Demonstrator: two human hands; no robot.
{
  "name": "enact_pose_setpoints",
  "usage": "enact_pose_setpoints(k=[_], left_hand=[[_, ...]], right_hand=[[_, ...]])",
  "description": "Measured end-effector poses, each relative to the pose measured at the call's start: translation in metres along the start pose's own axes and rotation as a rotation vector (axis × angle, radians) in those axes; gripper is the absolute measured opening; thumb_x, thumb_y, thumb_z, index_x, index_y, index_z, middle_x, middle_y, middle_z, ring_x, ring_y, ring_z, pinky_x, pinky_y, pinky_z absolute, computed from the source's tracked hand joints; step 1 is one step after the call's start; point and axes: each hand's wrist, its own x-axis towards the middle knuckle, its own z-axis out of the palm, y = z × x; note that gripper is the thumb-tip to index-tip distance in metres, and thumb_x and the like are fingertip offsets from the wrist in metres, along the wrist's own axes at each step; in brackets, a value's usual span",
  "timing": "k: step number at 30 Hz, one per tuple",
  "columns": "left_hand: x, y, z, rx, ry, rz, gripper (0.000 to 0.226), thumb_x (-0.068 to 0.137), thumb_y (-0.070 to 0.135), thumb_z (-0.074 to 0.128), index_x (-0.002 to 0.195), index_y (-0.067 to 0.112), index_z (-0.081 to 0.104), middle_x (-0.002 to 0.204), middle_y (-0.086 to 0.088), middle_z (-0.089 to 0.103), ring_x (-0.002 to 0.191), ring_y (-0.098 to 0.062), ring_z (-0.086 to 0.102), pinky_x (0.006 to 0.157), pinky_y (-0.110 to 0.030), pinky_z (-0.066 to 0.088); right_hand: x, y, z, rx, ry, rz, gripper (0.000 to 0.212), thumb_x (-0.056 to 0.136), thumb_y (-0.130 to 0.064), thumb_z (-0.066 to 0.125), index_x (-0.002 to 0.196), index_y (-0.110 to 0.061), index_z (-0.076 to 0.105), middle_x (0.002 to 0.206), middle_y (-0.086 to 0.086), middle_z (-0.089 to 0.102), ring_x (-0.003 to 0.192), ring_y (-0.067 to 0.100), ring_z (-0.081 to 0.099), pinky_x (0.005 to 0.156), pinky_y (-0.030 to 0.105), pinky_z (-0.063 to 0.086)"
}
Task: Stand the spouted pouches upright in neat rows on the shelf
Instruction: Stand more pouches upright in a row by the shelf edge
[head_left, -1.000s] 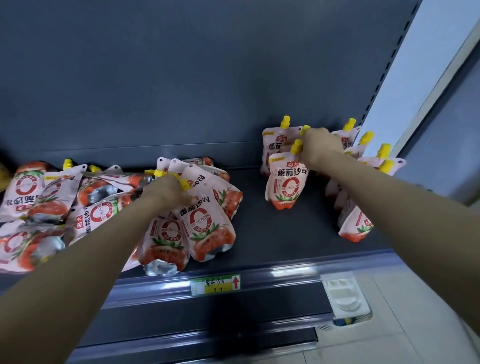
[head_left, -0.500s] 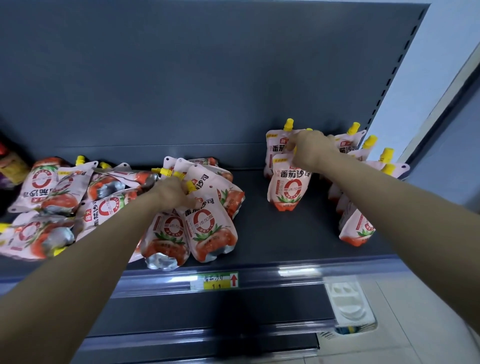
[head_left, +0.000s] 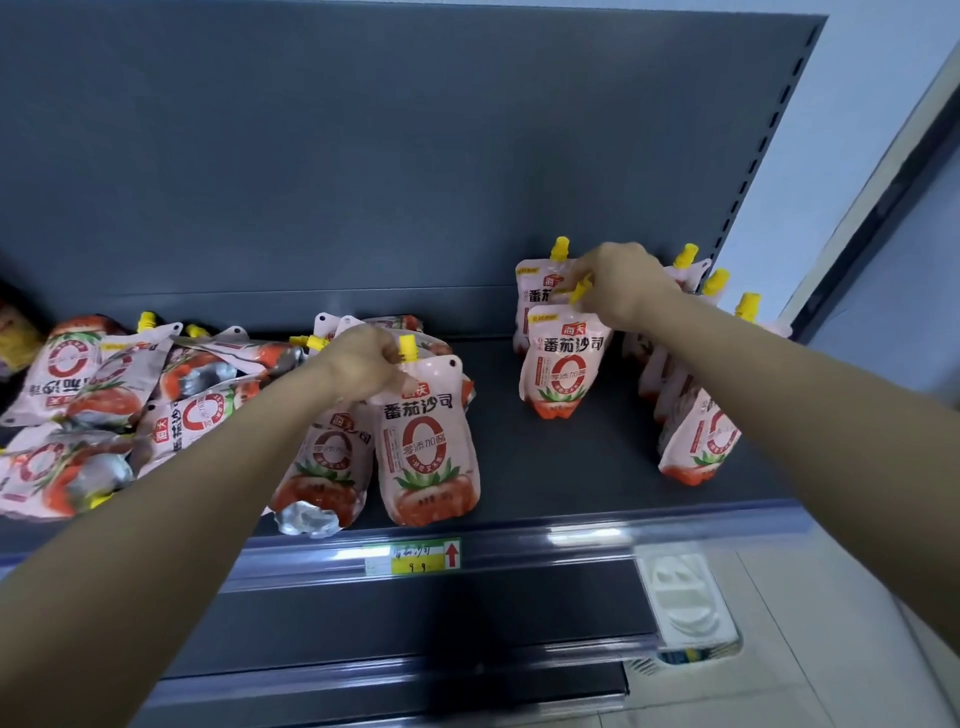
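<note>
left hand (head_left: 358, 366) grips a pink tomato-print spouted pouch (head_left: 426, 447) by its neck, long axis upright; right hand (head_left: 623, 288) pinches the yellow spout of a like standing pouch (head_left: 563, 364) to its right.

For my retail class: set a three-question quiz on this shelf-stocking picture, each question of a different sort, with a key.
1. True or false: the left hand grips a ketchup pouch at its top, beside the yellow spout.
2. Where do pouches lie in a jumbled heap? A: the left part of the shelf. B: the right part. C: the floor.
3. Fill in: the right hand holds the yellow ____ of a standing pouch.
Key: 1 true; 2 A; 3 spout.
</note>
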Motion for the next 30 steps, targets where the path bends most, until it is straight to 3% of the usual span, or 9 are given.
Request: enact_pose_setpoints(k=[3,7,12,18,21,25,30], left_hand=[[-0.003,0.029,0.004,-0.032,0.03,0.114,0.027,0.071,0.016,0.077,0.059,0.016,0.053,0.061,0.002,0.052,0.058,-0.016,0.048,0.051,-0.023,0.038],[-0.011,0.067,0.021,-0.145,0.089,0.199,0.033,0.07,0.016,0.079,0.056,0.022,0.05,0.059,0.007,0.052,0.054,-0.009,0.046,0.05,-0.022,0.037],[-0.012,0.107,0.052,-0.308,0.165,0.227,0.03,0.072,0.009,0.075,0.056,0.021,0.052,0.069,0.001,0.063,0.069,-0.017,0.059,0.068,-0.032,0.05],[-0.011,0.135,0.068,-0.345,0.162,0.241,0.028,0.075,0.009,0.072,0.056,0.021,0.055,0.075,0.005,0.064,0.079,-0.017,0.064,0.075,-0.031,0.053],[-0.012,0.137,0.07,-0.349,0.134,0.247,0.02,0.076,0.011,0.072,0.062,0.017,0.059,0.079,-0.001,0.067,0.079,-0.016,0.064,0.073,-0.03,0.052],[-0.017,0.134,0.06,-0.4,0.069,0.245,0.005,0.08,0.014,0.068,0.079,0.011,0.065,0.099,-0.006,0.071,0.097,-0.019,0.066,0.083,-0.029,0.051],[-0.033,0.128,0.025,-0.234,0.255,0.291,0.022,0.084,0.021,0.065,0.103,0.013,0.06,0.106,-0.004,0.067,0.1,-0.018,0.062,0.089,-0.029,0.048]], right_hand=[[-0.001,0.005,-0.007,0.028,0.019,-0.01,0.039,0.086,-0.001,0.055,0.12,-0.02,0.064,0.119,0.012,0.062,0.103,0.032,0.061,0.087,0.039,0.054],[-0.003,0.012,-0.014,0.081,0.078,0.023,0.038,0.086,-0.001,0.051,0.117,-0.018,0.065,0.119,0.013,0.063,0.105,0.033,0.06,0.088,0.038,0.053],[-0.011,0.025,-0.022,0.1,0.113,0.021,0.036,0.084,-0.003,0.052,0.112,-0.019,0.067,0.12,0.012,0.064,0.108,0.033,0.06,0.09,0.04,0.053],[-0.018,0.035,-0.028,0.089,0.131,0.0,0.033,0.085,-0.003,0.05,0.108,-0.017,0.069,0.115,0.013,0.065,0.104,0.034,0.06,0.087,0.04,0.054],[-0.019,0.035,-0.029,0.091,0.143,-0.015,0.033,0.086,-0.004,0.049,0.11,-0.016,0.068,0.116,0.013,0.065,0.103,0.034,0.061,0.086,0.039,0.054],[-0.02,0.029,-0.033,0.11,0.149,-0.059,0.033,0.086,-0.004,0.049,0.111,-0.015,0.067,0.116,0.014,0.065,0.103,0.035,0.061,0.087,0.04,0.053],[-0.02,0.011,-0.041,0.115,0.177,-0.156,0.03,0.088,-0.011,0.049,0.115,-0.014,0.063,0.118,0.014,0.063,0.106,0.035,0.059,0.088,0.042,0.052]])
